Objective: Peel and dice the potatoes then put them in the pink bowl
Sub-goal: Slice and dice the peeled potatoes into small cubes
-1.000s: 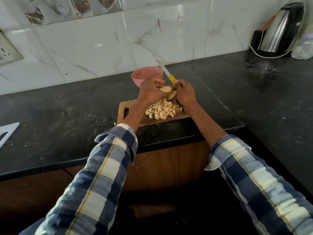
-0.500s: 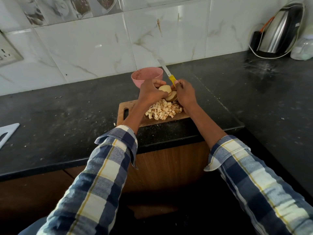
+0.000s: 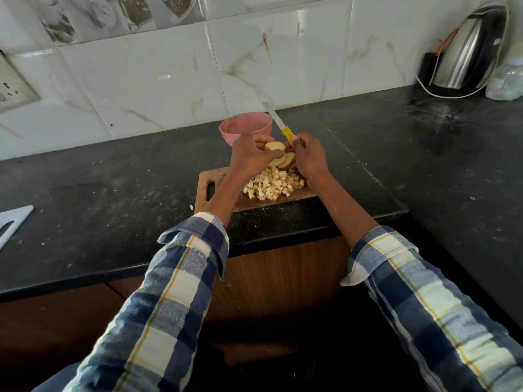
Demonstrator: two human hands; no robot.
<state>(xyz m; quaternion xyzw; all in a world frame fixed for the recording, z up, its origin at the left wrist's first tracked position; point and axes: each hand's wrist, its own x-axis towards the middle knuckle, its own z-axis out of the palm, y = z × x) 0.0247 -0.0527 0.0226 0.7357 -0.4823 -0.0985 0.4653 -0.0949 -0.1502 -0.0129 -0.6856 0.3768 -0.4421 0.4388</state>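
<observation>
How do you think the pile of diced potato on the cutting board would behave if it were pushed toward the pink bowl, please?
The diced potato is a loose heap of small cubes, so it would likely spread and scatter, not slide as one. Some pieces lie near the cutting board's front edge and could fall off. The cut faces probably cling a little.

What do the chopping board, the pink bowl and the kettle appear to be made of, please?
Chopping board: wood, brown with visible grain, matte. Pink bowl: probably plastic, dull speckled surface, no gloss; ceramic can't be ruled out. Kettle: brushed metal, likely stainless steel, with streaky reflections and black trim.
</observation>
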